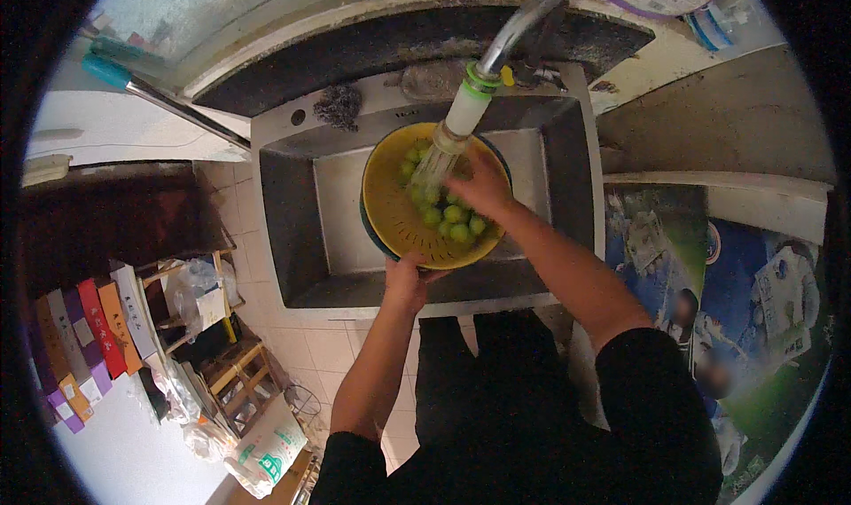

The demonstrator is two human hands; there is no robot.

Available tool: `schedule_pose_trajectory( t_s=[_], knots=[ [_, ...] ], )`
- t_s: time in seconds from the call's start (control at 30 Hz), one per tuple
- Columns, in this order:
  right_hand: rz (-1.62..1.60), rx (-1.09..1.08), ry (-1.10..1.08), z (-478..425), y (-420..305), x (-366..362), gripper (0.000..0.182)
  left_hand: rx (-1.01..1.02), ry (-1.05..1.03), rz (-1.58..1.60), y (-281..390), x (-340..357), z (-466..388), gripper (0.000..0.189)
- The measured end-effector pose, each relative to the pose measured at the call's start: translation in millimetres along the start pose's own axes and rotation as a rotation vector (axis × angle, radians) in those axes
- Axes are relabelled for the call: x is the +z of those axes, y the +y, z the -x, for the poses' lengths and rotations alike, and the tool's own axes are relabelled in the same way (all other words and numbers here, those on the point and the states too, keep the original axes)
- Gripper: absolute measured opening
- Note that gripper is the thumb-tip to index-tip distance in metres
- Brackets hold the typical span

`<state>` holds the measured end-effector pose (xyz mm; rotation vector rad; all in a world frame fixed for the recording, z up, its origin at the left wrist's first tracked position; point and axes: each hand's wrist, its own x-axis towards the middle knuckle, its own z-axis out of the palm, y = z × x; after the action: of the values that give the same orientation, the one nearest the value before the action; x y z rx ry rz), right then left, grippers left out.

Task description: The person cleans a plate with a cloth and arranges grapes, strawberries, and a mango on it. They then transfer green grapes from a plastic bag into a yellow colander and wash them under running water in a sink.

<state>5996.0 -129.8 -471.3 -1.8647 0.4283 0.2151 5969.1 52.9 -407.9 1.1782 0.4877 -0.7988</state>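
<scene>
Over the sink basin I hold a yellow slotted colander [392, 199], which sits in a dark green outer bowl [369, 229]. Small round green fruits [457, 220] lie along its lower right side and in its middle. My left hand [407, 282] grips the near rim, its thumb on top and the fingers underneath. Inside the colander, at its right side, my right hand [487, 184] is beside the fruits; its fingertips are blurred and partly behind the spray. Water streams from the white and green tap nozzle [465, 109] onto the fruits.
The steel sink [292, 199] surrounds the bowl, with a curved chrome tap [515, 29] above. A dark scouring pad [338, 106] lies on the back ledge. A pole with a teal grip [110, 71] leans at the left. Several boxes [100, 325] and a wooden rack [243, 378] stand lower left.
</scene>
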Motion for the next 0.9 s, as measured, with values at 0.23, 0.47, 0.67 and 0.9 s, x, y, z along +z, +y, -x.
schedule_pose_trajectory(
  t_s=[0.23,0.47,0.67,0.9],
  knots=[
    [-0.557,0.328,-0.057,1,-6,25,0.07,-0.064,-0.035,0.029,-3,-20,-26,0.054],
    [-1.257,0.517,-0.145,0,-19,19,0.07,-0.07,-0.034,0.027,1,-7,-15,0.049],
    [-1.305,0.488,-0.244,30,-38,-24,0.07,-0.034,-0.011,0.098,-6,-24,-5,0.047],
    [0.339,-0.262,-0.27,79,-38,-34,0.068,-0.125,-0.058,0.148,-8,-28,11,0.048]
  ],
)
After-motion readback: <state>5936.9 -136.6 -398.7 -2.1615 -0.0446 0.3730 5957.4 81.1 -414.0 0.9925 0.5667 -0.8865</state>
